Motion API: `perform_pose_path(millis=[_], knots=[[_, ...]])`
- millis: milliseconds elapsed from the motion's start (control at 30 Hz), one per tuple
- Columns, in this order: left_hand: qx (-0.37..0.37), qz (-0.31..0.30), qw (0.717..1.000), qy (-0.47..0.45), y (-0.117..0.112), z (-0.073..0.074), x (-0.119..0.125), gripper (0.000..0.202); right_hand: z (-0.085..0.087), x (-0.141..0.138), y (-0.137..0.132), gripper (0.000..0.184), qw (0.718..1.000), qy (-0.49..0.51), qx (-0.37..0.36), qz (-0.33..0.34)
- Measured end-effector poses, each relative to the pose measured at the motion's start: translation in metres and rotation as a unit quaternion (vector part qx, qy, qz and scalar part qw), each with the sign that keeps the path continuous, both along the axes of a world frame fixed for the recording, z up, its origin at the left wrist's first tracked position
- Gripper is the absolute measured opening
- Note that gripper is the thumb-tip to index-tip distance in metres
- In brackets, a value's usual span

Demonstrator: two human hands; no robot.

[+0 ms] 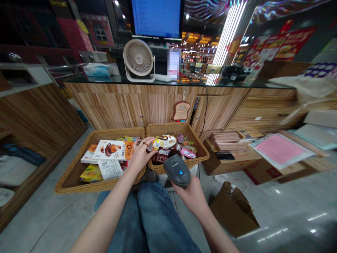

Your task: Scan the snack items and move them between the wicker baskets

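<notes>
My left hand [140, 154] is closed on a yellow-and-white snack tube [166, 141], tilted over the right wicker basket [202, 144]. A dark grey barcode scanner [176, 168] with a lit blue light is gripped by my right hand [190, 194], in front of that basket. Candies in bright wrappers [187, 152] and other packets lie inside it. To the left, a second wicker basket [71, 172] holds a white-and-orange Dove box [112, 149], a printed paper slip [110, 170] and a yellow packet [91, 173].
Behind the baskets stands a wooden counter [118, 105] with a white fan [139, 58] and a monitor [158, 17]. At right are cardboard boxes [231, 165] bearing a black phone-like object [224, 156]. A brown paper bag [233, 211] sits on the floor.
</notes>
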State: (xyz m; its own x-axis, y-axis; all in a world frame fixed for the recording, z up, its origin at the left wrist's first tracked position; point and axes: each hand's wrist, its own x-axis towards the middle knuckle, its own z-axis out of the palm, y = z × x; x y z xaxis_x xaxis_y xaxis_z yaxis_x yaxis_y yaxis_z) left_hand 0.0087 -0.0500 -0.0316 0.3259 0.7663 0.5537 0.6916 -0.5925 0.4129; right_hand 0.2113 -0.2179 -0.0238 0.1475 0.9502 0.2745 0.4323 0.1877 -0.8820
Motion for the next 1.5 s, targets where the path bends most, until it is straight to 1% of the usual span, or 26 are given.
perform_pose_path(millis=[133,267,333,400,433,533,567,633,700,767,867,933,1033,1133,1200,1300,1400,1467,1500], knots=[[0.0,0.012,1.0,-0.029,-0.001,0.005,0.001,0.046,0.001,0.0,0.002,0.016,1.0,-0.009,-0.01,-0.003],[0.014,0.011,0.998,-0.056,-0.003,0.005,-0.001,0.048,0.002,0.002,0.002,0.017,1.0,-0.001,-0.014,-0.014],[0.024,0.026,0.996,-0.082,-0.003,0.005,-0.002,0.049,0.002,0.003,0.001,0.018,1.0,0.002,-0.015,-0.022],[0.035,0.068,0.989,-0.127,-0.002,0.005,-0.004,0.05,0.002,0.004,0.0,0.02,1.0,0.001,-0.016,-0.026],[0.043,0.103,0.982,-0.155,-0.002,0.006,-0.005,0.05,0.002,0.004,0.0,0.021,0.999,0.001,-0.016,-0.028],[0.081,0.23,0.944,-0.221,-0.002,0.009,-0.01,0.054,0.0,0.007,-0.001,0.021,0.999,0.0,-0.016,-0.035],[0.092,0.261,0.933,-0.229,-0.003,0.01,-0.011,0.056,-0.001,0.007,-0.001,0.02,0.999,0.001,-0.015,-0.035],[0.105,0.284,0.927,-0.221,-0.005,0.012,-0.012,0.058,-0.002,0.008,-0.001,0.019,1.0,0.002,-0.013,-0.028],[0.105,0.27,0.938,-0.19,-0.008,0.013,-0.01,0.054,-0.004,0.009,0.0,0.018,1.0,0.005,-0.01,-0.023],[0.104,0.239,0.955,-0.145,-0.009,0.011,-0.005,0.048,-0.005,0.01,0.0,0.018,1.0,0.007,-0.007,-0.023],[0.076,0.17,0.982,-0.037,-0.004,0.007,0.005,0.049,-0.007,0.012,-0.001,0.018,1.0,0.012,-0.009,-0.026],[0.03,0.123,0.99,0.055,0.004,0.007,0.015,0.051,-0.008,0.014,-0.001,0.018,0.999,0.015,-0.013,-0.027],[-0.043,0.076,0.979,0.184,0.022,0.012,0.036,0.056,-0.01,0.017,-0.001,0.019,0.999,0.011,-0.01,-0.032],[-0.096,0.051,0.959,0.262,0.045,0.014,0.062,0.06,-0.01,0.019,-0.001,0.019,0.999,0.005,0.003,-0.038],[-0.127,0.044,0.951,0.278,0.059,0.01,0.077,0.057,-0.01,0.021,-0.002,0.017,0.999,0.009,0.009,-0.04],[-0.163,0.042,0.95,0.262,0.073,0.0,0.092,0.046,-0.01,0.024,-0.004,0.017,0.999,0.007,0.014,-0.045],[-0.193,0.046,0.958,0.209,0.08,-0.005,0.094,0.033,-0.012,0.027,-0.006,0.017,0.998,-0.01,0.021,-0.051],[-0.21,0.052,0.964,0.153,0.082,-0.002,0.089,0.03,-0.014,0.028,-0.007,0.018,0.998,-0.016,0.024,-0.053],[-0.219,0.054,0.967,0.119,0.082,0.0,0.085,0.032,-0.015,0.029,-0.007,0.018,0.998,-0.017,0.024,-0.053]])
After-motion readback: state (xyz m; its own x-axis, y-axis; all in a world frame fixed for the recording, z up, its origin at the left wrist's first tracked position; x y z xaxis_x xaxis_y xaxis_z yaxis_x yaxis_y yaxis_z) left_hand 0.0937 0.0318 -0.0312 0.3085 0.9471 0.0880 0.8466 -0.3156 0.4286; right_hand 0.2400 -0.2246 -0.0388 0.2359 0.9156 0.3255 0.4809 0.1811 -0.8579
